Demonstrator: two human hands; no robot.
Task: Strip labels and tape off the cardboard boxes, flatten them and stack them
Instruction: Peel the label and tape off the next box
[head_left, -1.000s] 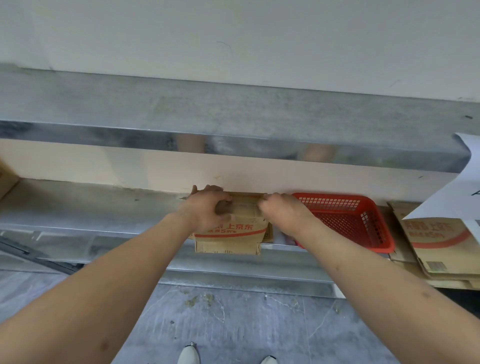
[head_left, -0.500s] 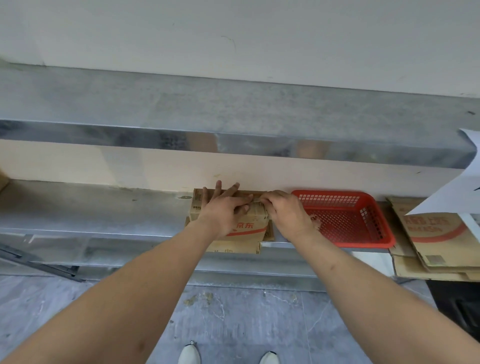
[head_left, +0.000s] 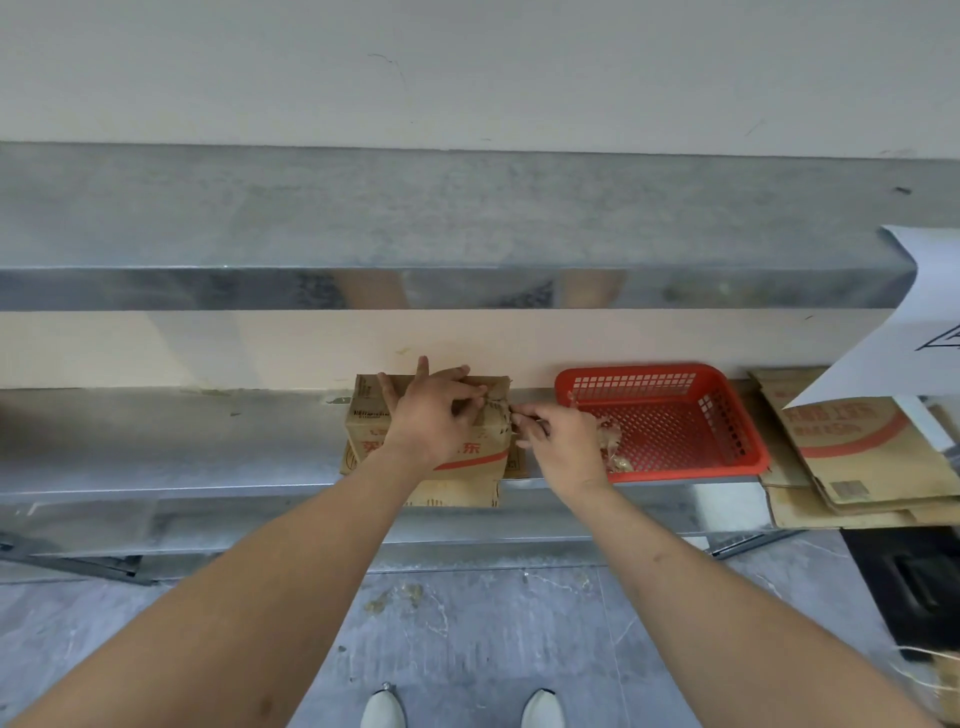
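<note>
1. Nearest to me, the toes of my two white shoes (head_left: 384, 707) stand on the grey floor (head_left: 493, 623), which carries a few crumbs of debris.
2. My forearms reach up and forward to the metal shelf (head_left: 171, 441) that serves as my worktop.
3. My left hand (head_left: 431, 410) lies on top of the cardboard box (head_left: 374, 415), its fingers (head_left: 422, 368) spread fairly straight and pressing the box down, the thumb near the torn strip at the box's right end.
4. My right hand (head_left: 563, 441) sits just beside the box's right edge, its fingers (head_left: 524, 413) pinching a thin strip of tape (head_left: 501, 408) that runs from the box top.
5. The box rests on the shelf close to the back wall, its front hanging over the shelf edge; red printing shows on its near face.
6. Just right of my right hand stands a red plastic basket (head_left: 727, 452) holding crumpled tape scraps (head_left: 613, 449).
7. Further right lies a stack of flattened boxes (head_left: 857, 457), partly under a white paper sheet (head_left: 924, 322).
8. Beyond everything runs an upper metal shelf (head_left: 415, 218) against the pale wall (head_left: 467, 67).
</note>
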